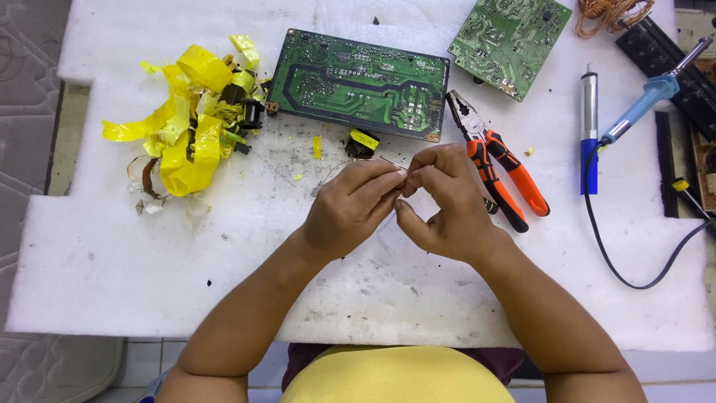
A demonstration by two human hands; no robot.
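Both hands meet over the middle of the white foam-covered table (112,283), and between their fingertips they pinch a thin copper-coloured wire (397,166), which is very fine and only partly visible. The left hand (349,210) closes its grip on the wire with thumb and forefinger, and the right hand (447,201) does the same just beside it, so the two grips almost touch. From the pinch the wire seems to run up toward a small black transformer core with a yellow label (362,142), which lies on the table just above the hands. Such a wire is, I judge, very light and soft to bend, but it can snap or kink easily, so it is better to hold it close to the working point and with gentle pressure only. Near the core lies a large green rectangular circuit board (358,83), and a smaller green circuit board (511,41) lies at the top right. At the left is a heap of crumpled yellow tape (186,119). To the right of the hands are pliers with orange and black handles (496,168), then a blue and silver desoldering pump (589,130), and a blue soldering iron with black cable (645,101).
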